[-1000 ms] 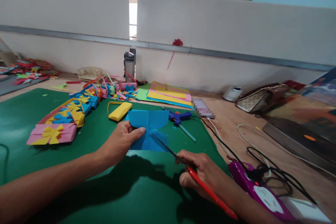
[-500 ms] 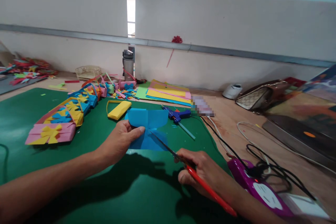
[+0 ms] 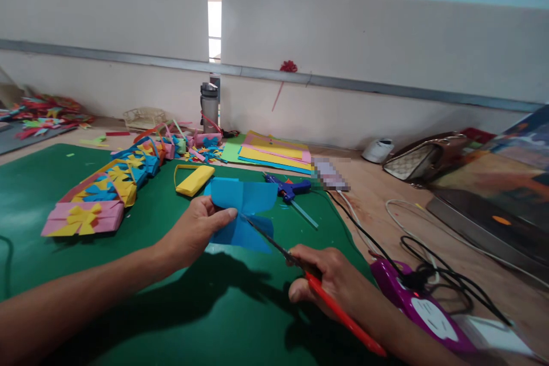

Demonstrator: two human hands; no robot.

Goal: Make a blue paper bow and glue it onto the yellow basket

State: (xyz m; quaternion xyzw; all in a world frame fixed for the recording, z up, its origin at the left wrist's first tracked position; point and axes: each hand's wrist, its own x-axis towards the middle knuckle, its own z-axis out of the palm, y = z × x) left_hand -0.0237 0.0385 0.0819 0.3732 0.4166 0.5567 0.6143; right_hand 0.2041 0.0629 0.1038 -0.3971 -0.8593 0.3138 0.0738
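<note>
Between thumb and fingers, my left hand (image 3: 201, 223) pinches a blue sheet of paper (image 3: 257, 197) by its left side, above the table. The paper has fold creases and a slit running in from its right side. My right hand (image 3: 326, 277) is closed around a pair of scissors (image 3: 334, 303) with red handles. The dark blades reach into the slit, their tips near the paper's middle, close to my left thumb. Just behind the paper lies a yellow paper bag (image 3: 195, 180) with a handle. A blue glue gun (image 3: 289, 187) rests to the paper's right.
Decorated paper bags (image 3: 83, 218) stand in a row at left on the green mat (image 3: 171, 309). Coloured paper sheets (image 3: 274, 151) and a bottle (image 3: 210, 107) are at the back. A purple power strip (image 3: 422, 309) with cables, a phone (image 3: 330, 174) and a handbag (image 3: 422, 160) lie at right.
The slit edges in the blue paper have spread, with the lower flap bending down and the upper one shifting slightly right. Both hands keep nearly the same place.
</note>
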